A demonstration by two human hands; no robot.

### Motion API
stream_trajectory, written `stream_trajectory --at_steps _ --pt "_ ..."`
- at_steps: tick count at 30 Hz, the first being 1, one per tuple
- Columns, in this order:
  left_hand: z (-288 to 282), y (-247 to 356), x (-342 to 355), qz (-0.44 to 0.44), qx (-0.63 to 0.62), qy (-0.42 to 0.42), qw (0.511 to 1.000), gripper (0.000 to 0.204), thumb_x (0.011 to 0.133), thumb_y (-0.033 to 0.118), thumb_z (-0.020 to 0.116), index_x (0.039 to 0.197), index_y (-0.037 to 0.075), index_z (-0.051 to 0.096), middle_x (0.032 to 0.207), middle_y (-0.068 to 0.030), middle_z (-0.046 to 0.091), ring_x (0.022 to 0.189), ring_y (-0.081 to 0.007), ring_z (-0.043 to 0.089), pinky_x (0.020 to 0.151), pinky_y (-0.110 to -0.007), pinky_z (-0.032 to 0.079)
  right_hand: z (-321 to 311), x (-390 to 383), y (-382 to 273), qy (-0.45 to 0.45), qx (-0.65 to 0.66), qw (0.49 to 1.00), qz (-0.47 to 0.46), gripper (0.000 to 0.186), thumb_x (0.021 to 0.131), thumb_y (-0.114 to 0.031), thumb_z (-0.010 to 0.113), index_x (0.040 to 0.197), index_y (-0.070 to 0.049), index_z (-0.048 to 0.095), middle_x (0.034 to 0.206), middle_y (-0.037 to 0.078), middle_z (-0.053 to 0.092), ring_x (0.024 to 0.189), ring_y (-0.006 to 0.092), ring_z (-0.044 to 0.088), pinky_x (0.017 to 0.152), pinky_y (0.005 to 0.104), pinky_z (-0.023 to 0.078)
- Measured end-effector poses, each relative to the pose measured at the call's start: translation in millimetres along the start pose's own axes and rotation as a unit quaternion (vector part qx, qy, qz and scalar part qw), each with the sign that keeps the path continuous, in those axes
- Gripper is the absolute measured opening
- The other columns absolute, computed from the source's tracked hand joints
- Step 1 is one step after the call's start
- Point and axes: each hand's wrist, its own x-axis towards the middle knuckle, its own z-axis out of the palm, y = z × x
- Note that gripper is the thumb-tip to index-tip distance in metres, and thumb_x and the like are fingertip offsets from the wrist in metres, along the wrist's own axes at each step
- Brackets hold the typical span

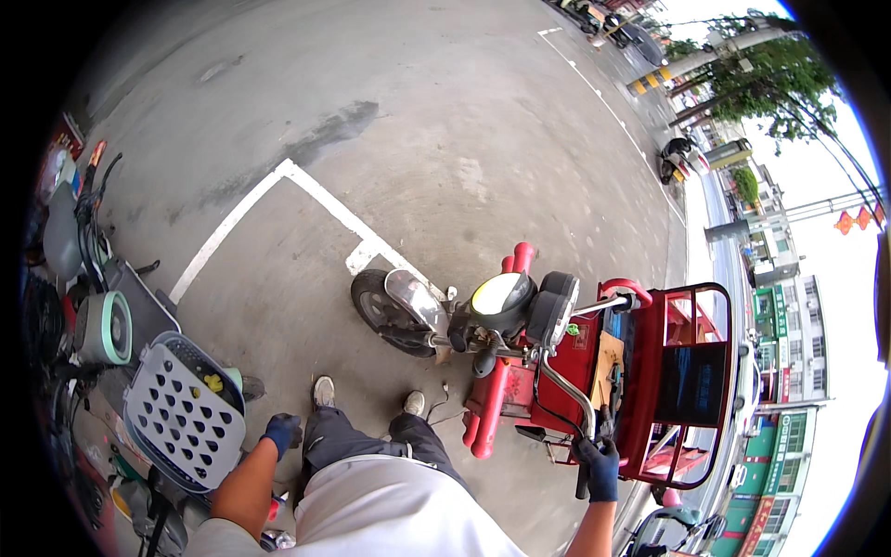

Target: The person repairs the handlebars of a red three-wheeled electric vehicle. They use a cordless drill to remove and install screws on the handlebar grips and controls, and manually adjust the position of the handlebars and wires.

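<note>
My right hand (600,467), in a dark blue glove, is wrapped round the near grip of the curved metal handlebar (568,388) of a red electric tricycle (589,357). The tricycle stands to my right with its front wheel (383,311) toward the left, beside a white ground line. My left hand (282,433), gloved too, hangs by my left thigh with its fingers curled in. I see nothing in it. Nearest to it is a grey plastic basket (186,413) with drop-shaped holes and a yellow item inside.
Parked two-wheelers crowd the left edge, one with a pale green round-faced object (109,327) by it. White lines (325,206) mark the grey paving ahead. A wooden board (607,371) lies in the tricycle. A scooter (682,160), trees and buildings stand far right.
</note>
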Motion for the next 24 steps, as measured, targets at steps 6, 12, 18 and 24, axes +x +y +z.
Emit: stream_trajectory --at_steps 6,12,18,24 --pt "10.7 64.0 22.2 0.052 0.047 -0.007 0.998 0.024 0.089 0.025 0.06 0.104 0.006 0.056 0.085 -0.0136 0.065 0.069 -0.0298 0.066 0.06 -0.045 0.055 5.1 -3.9 13.2 0.049 -0.069 0.994 -0.064 0.041 0.081 -0.01 0.076 0.113 0.003 0.054 0.087 0.008 0.066 0.075 0.0117 0.063 0.069 0.0243 0.051" --pt "28.0 100.8 17.1 0.058 0.072 -0.006 0.996 0.023 0.089 0.026 0.06 0.099 0.006 0.058 0.081 -0.0131 0.063 0.064 -0.0284 0.064 0.056 -0.044 0.054 3.0 -1.7 24.4 0.133 -0.202 0.962 -0.126 0.045 0.071 -0.023 0.083 0.1 0.003 0.062 0.079 0.004 0.063 0.067 0.0094 0.053 0.063 0.0257 0.047" --pt "33.9 127.7 1.4 0.029 0.157 0.014 0.987 0.022 0.089 0.024 0.059 0.097 0.004 0.057 0.079 -0.0119 0.062 0.062 -0.0252 0.062 0.054 -0.041 0.052 17.8 -9.7 5.0 0.149 -0.247 0.951 -0.106 0.046 0.07 -0.023 0.085 0.1 0.003 0.061 0.071 0.002 0.059 0.062 0.0099 0.049 0.059 0.0273 0.045" --pt "78.3 173.3 -19.6 0.07 0.175 0.017 0.982 0.019 0.091 0.023 0.057 0.095 0.005 0.057 0.074 -0.0095 0.059 0.058 -0.0213 0.059 0.05 -0.037 0.048 32.1 -20.6 0.9 0.216 -0.258 0.925 -0.175 0.059 0.071 -0.023 0.085 0.114 0.003 0.056 0.091 0.012 0.062 0.076 0.0191 0.057 0.068 0.032 0.049"
